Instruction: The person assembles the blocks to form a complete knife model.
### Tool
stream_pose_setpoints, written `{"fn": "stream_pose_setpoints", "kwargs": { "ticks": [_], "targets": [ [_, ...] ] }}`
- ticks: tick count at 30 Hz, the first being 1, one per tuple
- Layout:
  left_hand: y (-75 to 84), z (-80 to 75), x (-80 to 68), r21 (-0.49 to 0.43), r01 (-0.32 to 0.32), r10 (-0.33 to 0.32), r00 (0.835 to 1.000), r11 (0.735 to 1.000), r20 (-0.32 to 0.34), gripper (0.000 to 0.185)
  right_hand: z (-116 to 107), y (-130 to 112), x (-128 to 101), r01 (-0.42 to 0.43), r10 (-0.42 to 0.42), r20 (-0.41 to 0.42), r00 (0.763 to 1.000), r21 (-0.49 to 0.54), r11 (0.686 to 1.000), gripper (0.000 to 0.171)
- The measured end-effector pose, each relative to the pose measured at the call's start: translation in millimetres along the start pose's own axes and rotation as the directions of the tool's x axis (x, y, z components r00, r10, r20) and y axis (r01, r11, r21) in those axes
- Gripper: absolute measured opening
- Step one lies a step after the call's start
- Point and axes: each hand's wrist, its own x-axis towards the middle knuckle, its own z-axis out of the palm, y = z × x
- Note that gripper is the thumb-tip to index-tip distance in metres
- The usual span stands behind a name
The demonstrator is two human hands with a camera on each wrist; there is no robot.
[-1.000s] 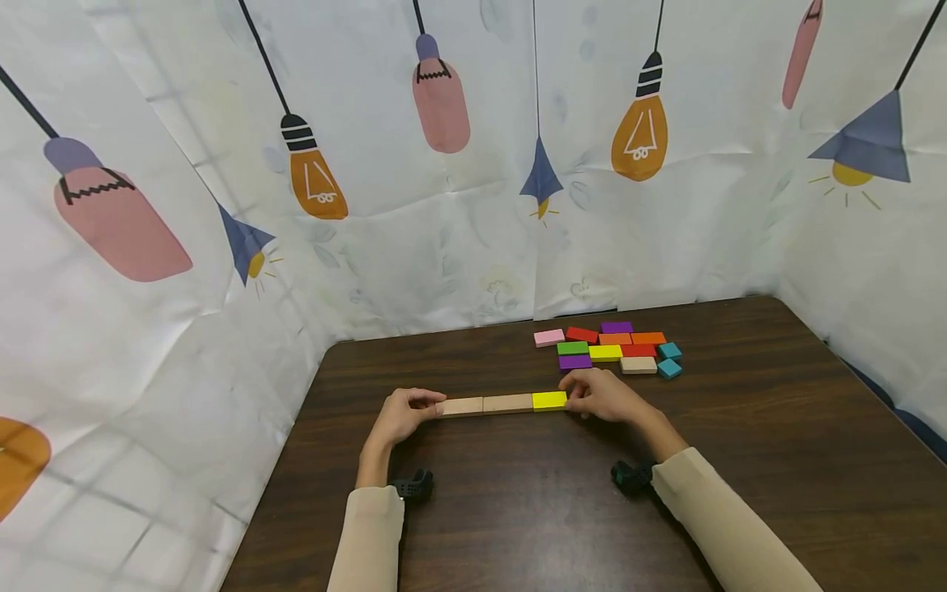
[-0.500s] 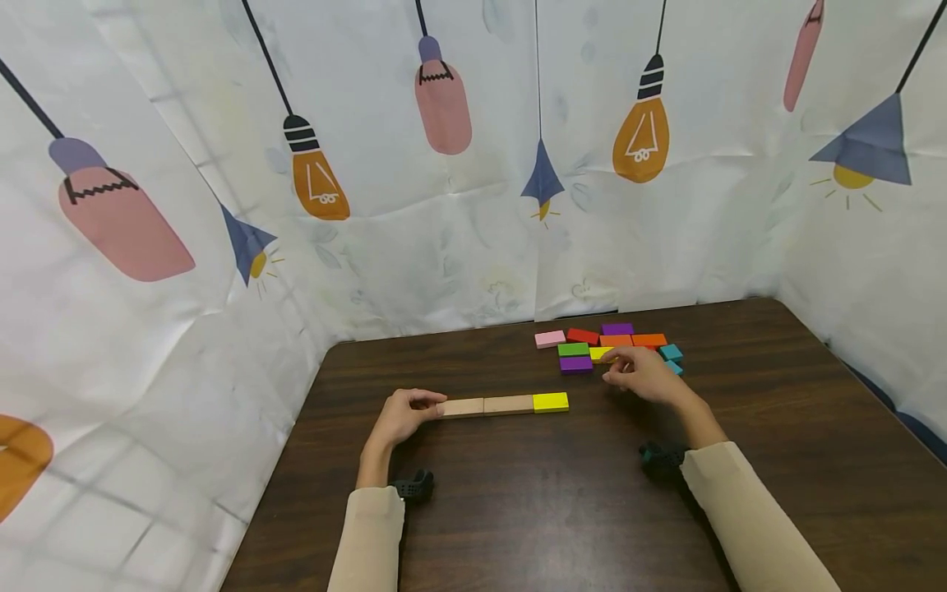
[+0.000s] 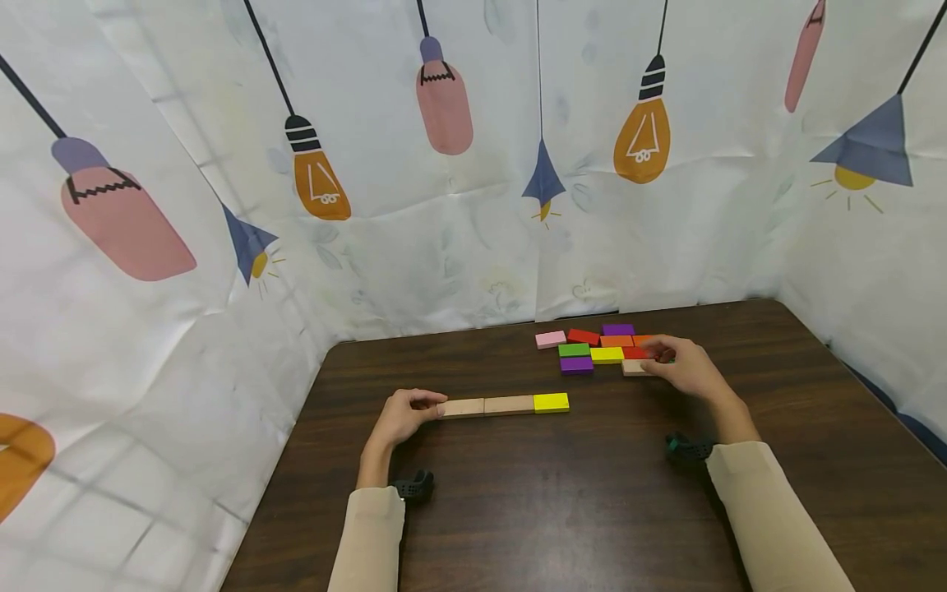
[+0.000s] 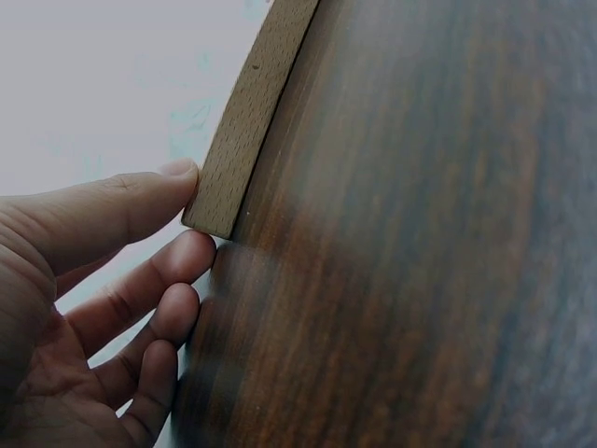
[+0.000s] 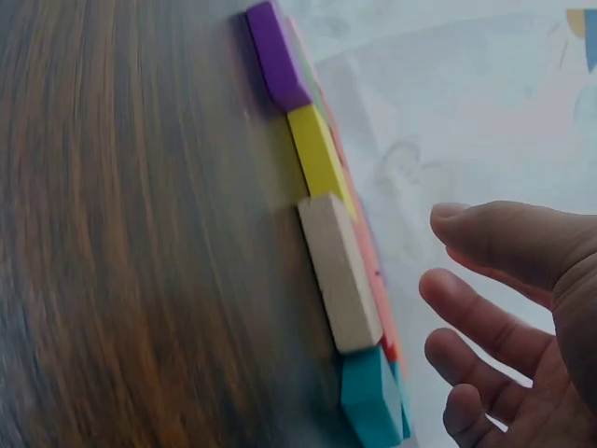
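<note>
1. The left hand (image 3: 399, 417) rests on the dark wooden table (image 3: 562, 501); its curled thumb and fingertips (image 4: 182, 173) touch the left end of the row of flat blocks, two plain wooden ones (image 3: 488, 405) and a yellow one (image 3: 551, 402).
2. The right hand (image 3: 684, 367) hovers over the cluster of coloured blocks (image 3: 592, 349) at the far right, fingers loosely spread, gripping nothing.
3. The plain wooden block (image 5: 340, 271) and teal block (image 5: 373, 397) lie just beside its fingertips.
</note>
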Motion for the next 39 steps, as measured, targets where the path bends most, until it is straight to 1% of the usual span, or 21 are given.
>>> {"fn": "stream_pose_setpoints", "kwargs": {
  "ticks": [6,17,23,27,31,35,39],
  "targets": [
    [0.8,0.1,0.0,0.001,-0.005,0.005,1.0,1.0,-0.001,0.016,-1.1,9.1,-1.4,-0.008,0.008,0.012,1.0,-0.024,1.0,0.047],
    [-0.1,0.3,-0.7,-0.003,-0.005,0.005,1.0,1.0,0.002,0.016,1.3,18.8,-0.2,-0.021,0.022,0.02,1.0,-0.038,0.999,0.039],
    [0.8,0.3,-1.3,-0.001,0.002,-0.002,1.0,1.0,0.0,0.017,5.2,22.7,1.4,-0.029,0.03,0.029,0.999,-0.049,0.998,0.039],
    [0.9,0.1,-0.9,0.003,-0.002,0.002,1.0,1.0,0.0,0.017,8.8,22.0,2.0,-0.041,0.044,0.045,0.998,-0.056,0.998,0.039],
    [-0.1,-0.1,-0.3,0.006,-0.007,0.007,1.0,1.0,-0.001,0.018,12.2,18.0,2.2,-0.059,0.062,0.059,0.996,-0.058,0.997,0.036],
    [-0.3,-0.3,-0.9,-0.001,-0.002,0.002,1.0,1.0,-0.002,0.017,15.4,13.3,3.2,-0.048,0.052,0.067,0.996,-0.066,0.997,0.032],
    [-0.6,-0.2,-0.7,-0.004,-0.001,0.001,1.0,1.0,-0.004,0.017,18.4,12.2,4.4,-0.023,0.03,0.066,0.997,-0.098,0.995,0.03]
  ]
}}
